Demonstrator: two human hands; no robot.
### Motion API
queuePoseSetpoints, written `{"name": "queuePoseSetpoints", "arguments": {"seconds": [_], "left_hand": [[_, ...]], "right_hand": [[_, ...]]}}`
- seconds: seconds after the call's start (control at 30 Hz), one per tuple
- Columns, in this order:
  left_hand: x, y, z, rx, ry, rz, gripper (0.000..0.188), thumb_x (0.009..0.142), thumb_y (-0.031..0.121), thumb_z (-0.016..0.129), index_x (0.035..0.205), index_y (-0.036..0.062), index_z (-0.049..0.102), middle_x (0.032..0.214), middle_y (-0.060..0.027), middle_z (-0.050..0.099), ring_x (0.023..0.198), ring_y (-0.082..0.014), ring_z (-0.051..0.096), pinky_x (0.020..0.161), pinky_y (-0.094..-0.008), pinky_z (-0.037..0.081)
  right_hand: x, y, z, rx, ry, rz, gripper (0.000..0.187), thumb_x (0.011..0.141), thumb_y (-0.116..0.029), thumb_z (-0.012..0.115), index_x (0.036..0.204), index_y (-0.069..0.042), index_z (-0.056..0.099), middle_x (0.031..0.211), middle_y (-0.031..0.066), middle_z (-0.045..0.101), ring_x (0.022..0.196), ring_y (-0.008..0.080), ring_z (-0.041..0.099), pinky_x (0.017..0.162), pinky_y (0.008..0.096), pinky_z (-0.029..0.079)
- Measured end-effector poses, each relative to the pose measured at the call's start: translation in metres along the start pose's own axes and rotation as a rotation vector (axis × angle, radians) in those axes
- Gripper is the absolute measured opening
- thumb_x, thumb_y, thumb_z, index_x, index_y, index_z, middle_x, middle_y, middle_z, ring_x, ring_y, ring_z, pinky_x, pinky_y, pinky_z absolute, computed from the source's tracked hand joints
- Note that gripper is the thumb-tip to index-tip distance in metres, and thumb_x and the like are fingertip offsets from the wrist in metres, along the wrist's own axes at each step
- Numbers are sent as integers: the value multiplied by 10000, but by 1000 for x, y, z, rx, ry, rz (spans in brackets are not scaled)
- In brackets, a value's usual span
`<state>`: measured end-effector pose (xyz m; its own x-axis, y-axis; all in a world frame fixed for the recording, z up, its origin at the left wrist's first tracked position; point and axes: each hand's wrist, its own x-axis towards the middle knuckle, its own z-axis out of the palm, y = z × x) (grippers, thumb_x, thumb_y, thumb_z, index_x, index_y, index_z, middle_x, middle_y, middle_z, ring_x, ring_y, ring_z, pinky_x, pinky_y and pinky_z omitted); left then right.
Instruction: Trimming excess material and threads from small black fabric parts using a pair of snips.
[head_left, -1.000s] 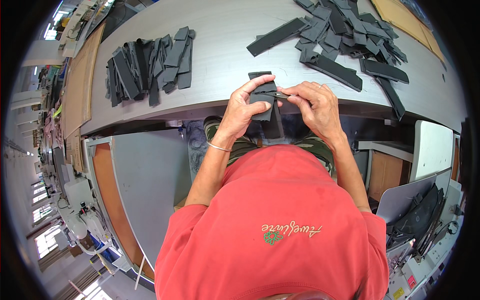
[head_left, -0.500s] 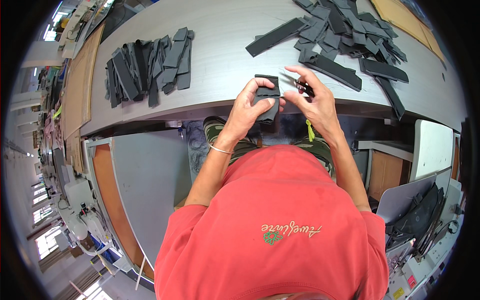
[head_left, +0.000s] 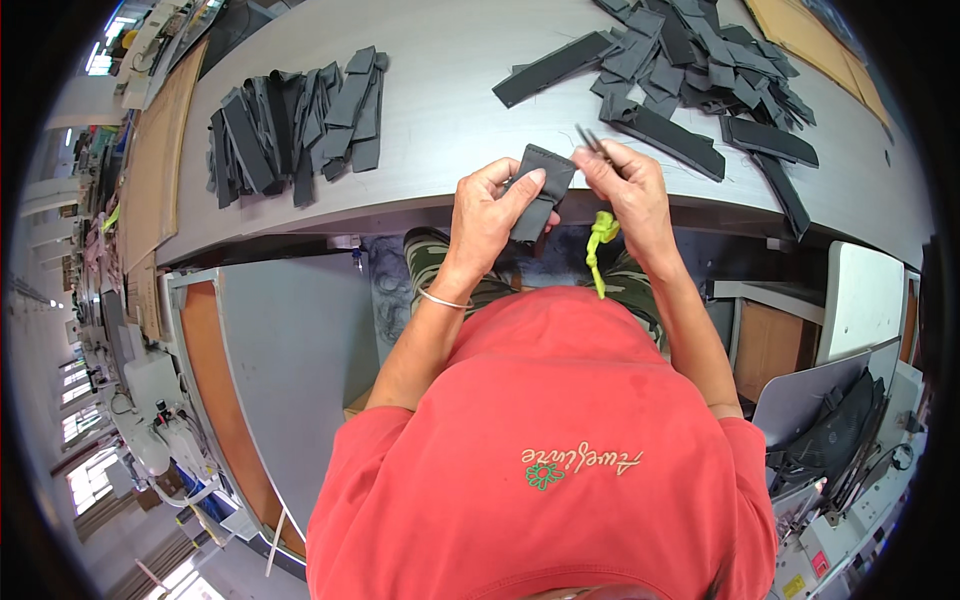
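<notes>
My left hand (head_left: 487, 215) pinches a dark grey fabric piece (head_left: 541, 186) at the near edge of the grey table (head_left: 440, 110), thumb on top. Right beside it, my right hand (head_left: 628, 193) grips small thread snips (head_left: 590, 141) whose thin blades point up and left toward the top edge of the piece. A yellow-green cord (head_left: 599, 243) hangs from that hand below the table edge.
A stack of dark fabric strips (head_left: 295, 125) lies on the table to the left. A loose heap of similar strips (head_left: 690, 80) spreads across the far right. Brown card sheets (head_left: 800, 30) lie at the far right corner. Sewing machines (head_left: 160, 440) stand at lower left.
Both hands have lifted the fabric piece slightly up and away over the table edge. The snips' blades now show above my right hand, and the yellow-green cord hangs in plain view.
</notes>
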<state>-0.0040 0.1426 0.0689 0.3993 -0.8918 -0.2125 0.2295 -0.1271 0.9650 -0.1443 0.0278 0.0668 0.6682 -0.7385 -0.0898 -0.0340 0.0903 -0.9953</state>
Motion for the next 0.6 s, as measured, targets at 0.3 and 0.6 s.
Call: {"name": "queuePoseSetpoints", "arguments": {"seconds": [0.3, 0.6], "left_hand": [[1, -1, -8, -187, 134, -39, 194, 921, 169, 553, 874, -18, 579, 721, -134, 660, 585, -183, 668, 558, -281, 563], [2, -6, -1, -195, 93, -11, 219, 927, 166, 529, 960, -38, 601, 763, -142, 674, 635, -175, 670, 598, -274, 550]], "right_hand": [[-6, -2, 1, -744, 222, -616, 213, 817, -150, 688, 1029, -130, 689, 849, 22, 639, 723, 210, 565, 657, 309, 419], [-7, 4, 15, -908, 309, -704, 193, 790, -178, 705, 983, -193, 701, 733, -23, 581, 670, 184, 531, 596, 323, 352]]}}
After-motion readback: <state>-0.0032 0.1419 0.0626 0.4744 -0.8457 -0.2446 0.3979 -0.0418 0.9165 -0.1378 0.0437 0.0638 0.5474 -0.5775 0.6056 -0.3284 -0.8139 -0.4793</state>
